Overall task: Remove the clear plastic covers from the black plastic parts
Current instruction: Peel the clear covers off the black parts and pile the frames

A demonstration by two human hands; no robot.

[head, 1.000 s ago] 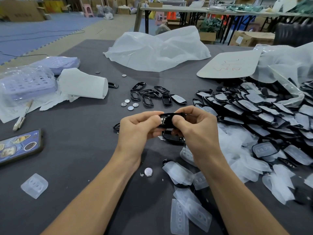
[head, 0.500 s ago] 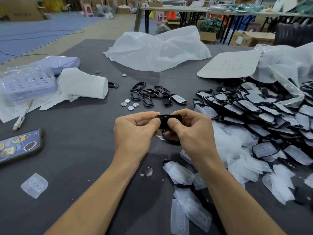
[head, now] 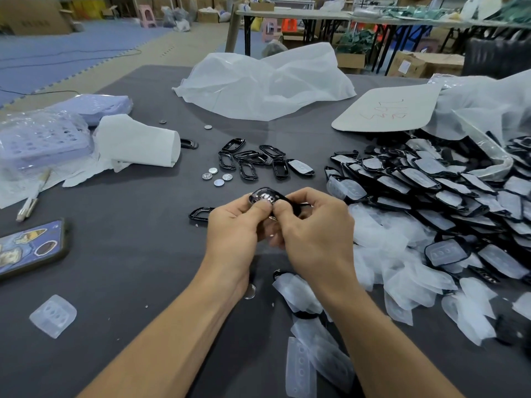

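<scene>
At the far left a phone (head: 28, 248) in a picture-covered case lies flat on the dark grey table (head: 120, 268), and behind it sit lilac trays (head: 43, 139) wrapped in crinkled film. Nearer the front edge a single clear cover (head: 53, 315) lies alone, a milky rounded rectangle with three small dimples in a row. A roll of white foam sheet (head: 138, 142) lies on its side beside the trays. Toward the middle, four coins (head: 217, 176) sit close together, just in front of a small cluster of bare black frames (head: 250, 159), glossy open loops with no covers on them; one more empty frame (head: 201, 214) lies just left of the left hand (head: 232, 228). That hand and the right hand (head: 319, 234) meet above the middle of the table, thumbs and forefingers of both pinched tight on one black part (head: 264, 196). Its rounded end shows above the thumbs, shiny black with a glossy, reflective face; the rest runs off to the right as a thin dark rim behind the right fingers, so whether its cover is lifted I cannot tell. Behind the hands lies a crumpled white plastic bag (head: 264, 81). In front of the right forearm lie several loose covers (head: 301, 294), frosted and overlapping. Further right, a pale cardboard sheet (head: 385, 110) with red writing lies flat, and below it spreads a big pile of covered parts (head: 445, 182), black rims each with a cloudy cover, spilling from a clear bag onto a drift of shed covers (head: 402, 254).
</scene>
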